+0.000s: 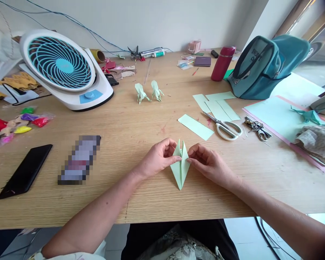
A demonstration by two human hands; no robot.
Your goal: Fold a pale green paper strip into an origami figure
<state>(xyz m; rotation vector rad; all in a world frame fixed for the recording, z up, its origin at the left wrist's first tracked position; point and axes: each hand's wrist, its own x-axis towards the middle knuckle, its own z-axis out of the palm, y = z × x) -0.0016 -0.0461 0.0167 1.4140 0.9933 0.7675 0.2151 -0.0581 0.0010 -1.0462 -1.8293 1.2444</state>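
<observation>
A pale green folded paper piece (180,169), kite-shaped with two points at the top, lies on the wooden table (141,195) near the front edge. My left hand (158,158) pinches its left flap with curled fingers. My right hand (209,163) pinches its right flap the same way. Two finished green paper figures (148,91) stand farther back at the centre. A loose green paper strip (195,126) lies just beyond my hands, with more green strips (216,104) behind it.
White-handled scissors (225,128) and a bunch of keys (257,129) lie to the right. A teal bag (262,65) and red bottle (222,63) stand at the back right. A white and teal fan (62,68) sits back left; a black phone (25,174) lies front left.
</observation>
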